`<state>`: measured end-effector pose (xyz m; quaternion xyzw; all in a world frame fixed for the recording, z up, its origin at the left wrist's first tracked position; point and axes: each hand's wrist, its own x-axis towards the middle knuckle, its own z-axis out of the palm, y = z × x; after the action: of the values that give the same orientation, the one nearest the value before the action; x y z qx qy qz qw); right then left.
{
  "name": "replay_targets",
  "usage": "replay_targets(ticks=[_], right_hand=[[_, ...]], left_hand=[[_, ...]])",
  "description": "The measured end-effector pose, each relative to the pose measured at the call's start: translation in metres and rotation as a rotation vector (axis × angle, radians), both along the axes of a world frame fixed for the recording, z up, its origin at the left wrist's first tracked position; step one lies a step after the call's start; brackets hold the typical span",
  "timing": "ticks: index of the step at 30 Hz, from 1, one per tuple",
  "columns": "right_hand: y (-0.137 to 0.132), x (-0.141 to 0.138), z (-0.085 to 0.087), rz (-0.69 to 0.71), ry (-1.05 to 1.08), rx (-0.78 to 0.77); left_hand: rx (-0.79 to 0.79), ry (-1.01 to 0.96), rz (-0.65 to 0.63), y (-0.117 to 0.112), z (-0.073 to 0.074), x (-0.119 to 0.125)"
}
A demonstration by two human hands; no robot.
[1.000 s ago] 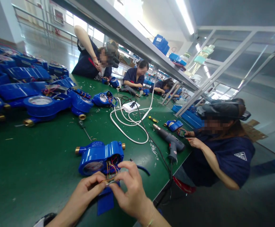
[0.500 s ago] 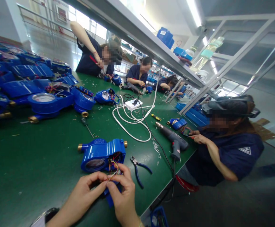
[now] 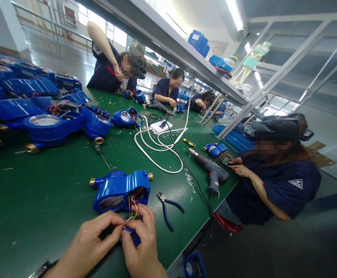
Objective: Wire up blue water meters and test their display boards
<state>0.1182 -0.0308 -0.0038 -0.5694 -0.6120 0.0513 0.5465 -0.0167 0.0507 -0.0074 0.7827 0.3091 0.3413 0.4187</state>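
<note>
A blue water meter body [image 3: 119, 190] with brass ends lies on the green table [image 3: 41, 193] in front of me. Thin coloured wires [image 3: 132, 208] come out of its open side. My left hand [image 3: 91, 243] and my right hand [image 3: 141, 247] meet just below the meter, both pinching the ends of those wires. A small blue part [image 3: 133, 238] sits under my right fingers, mostly hidden. Blue-handled pliers [image 3: 166, 208] lie on the table just right of my hands.
Several blue meters [image 3: 52, 125] are piled at the left. A screwdriver [image 3: 102, 155], a white cable loop [image 3: 159, 152], a power strip [image 3: 161, 127] and a grey heat gun [image 3: 211, 172] lie beyond. A co-worker [image 3: 275, 177] sits at the right table edge; others work farther back.
My hands have drawn closer to me and lower in view, still pinching the wires. The pliers, hidden behind my right hand one second ago, now lie in plain sight.
</note>
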Motion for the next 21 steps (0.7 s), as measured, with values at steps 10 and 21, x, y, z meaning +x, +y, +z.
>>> replay_targets(ticks=[10, 21], right_hand=[[-0.001, -0.0013, -0.0049, 0.015, 0.023, -0.044], [-0.0005, -0.0004, -0.0052, 0.045, 0.073, -0.077]], left_hand=[[0.275, -0.079, -0.068, 0.0031, -0.0069, 0.0002], [0.284, -0.07, -0.108, 0.006, -0.0105, 0.0003]])
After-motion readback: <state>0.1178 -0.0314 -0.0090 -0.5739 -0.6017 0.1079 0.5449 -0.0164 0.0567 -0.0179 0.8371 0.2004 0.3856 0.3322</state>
